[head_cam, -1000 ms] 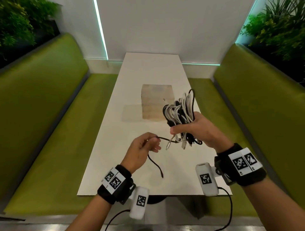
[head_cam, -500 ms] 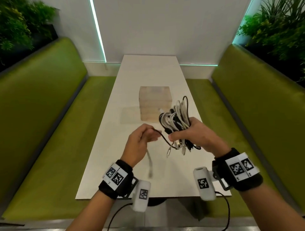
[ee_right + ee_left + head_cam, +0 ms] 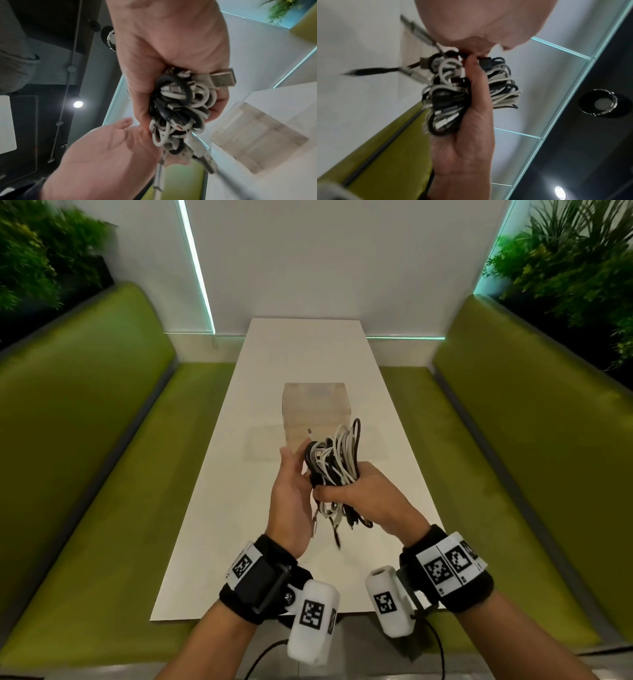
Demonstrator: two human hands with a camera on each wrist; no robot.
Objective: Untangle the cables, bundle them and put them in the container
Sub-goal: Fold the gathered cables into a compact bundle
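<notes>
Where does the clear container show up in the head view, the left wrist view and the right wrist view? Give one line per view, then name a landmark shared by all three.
Head view: the clear container stands mid-table, just beyond the cable bundle.
Left wrist view: a pale blurred strip left of the bundle may be it; cannot tell.
Right wrist view: at the right, beside the bundle.
Shared landmark: the bundle, gripped by the right hand.

It looked like a booth in a cafe or an office break room. A long white table (image 3: 308, 354) ran up the middle of the frame. Soft green benches (image 3: 85, 440) stood on the left and right sides. Leafy plants (image 3: 565, 261) filled the upper corners. Thin glowing light strips (image 3: 197, 268) ran down the white wall (image 3: 325, 251) at the top.
</notes>
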